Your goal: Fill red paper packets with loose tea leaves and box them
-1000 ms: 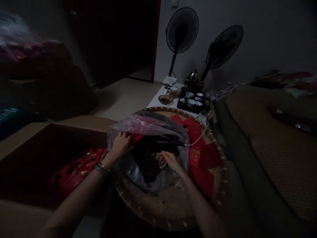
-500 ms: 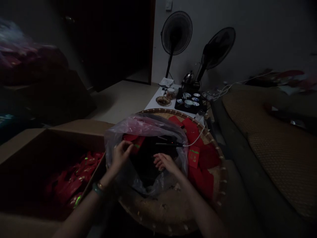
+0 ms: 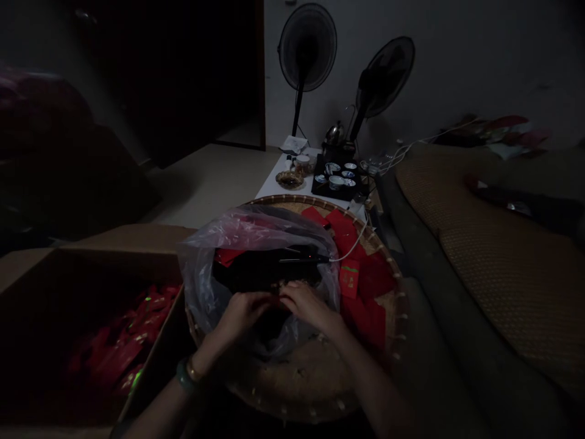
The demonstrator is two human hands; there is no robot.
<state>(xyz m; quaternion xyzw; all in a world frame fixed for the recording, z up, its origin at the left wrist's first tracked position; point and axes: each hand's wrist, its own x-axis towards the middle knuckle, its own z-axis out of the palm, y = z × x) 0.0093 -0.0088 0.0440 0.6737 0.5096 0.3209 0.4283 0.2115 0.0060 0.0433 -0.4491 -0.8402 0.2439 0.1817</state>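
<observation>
Over the mouth of a clear plastic bag (image 3: 196,259), my left hand (image 3: 242,311) and my right hand (image 3: 307,303) meet with fingers curled together. A dark red envelope is pinched between them, mostly hidden by fingers and shadow. Inside the bag, left of its dark opening, lies another red envelope (image 3: 228,256). Just beyond my fingers is a thin dark rod (image 3: 304,260) with a white cable (image 3: 354,247). The bag rests on a round woven bamboo tray (image 3: 292,390). More red envelopes (image 3: 350,279) lie spread along the tray's right side.
At left stands an open cardboard box (image 3: 137,238) holding many red packets (image 3: 132,335). Behind the tray, a white table (image 3: 269,183) carries a black tea tray (image 3: 320,190) with cups. Two fans (image 3: 307,49) stand at the wall. A woven mat (image 3: 493,244) covers the seat at right.
My left hand has moved right and nearer, bringing a red envelope from the bag's left side. My right hand has closed in to meet it. The view has shifted slightly.
</observation>
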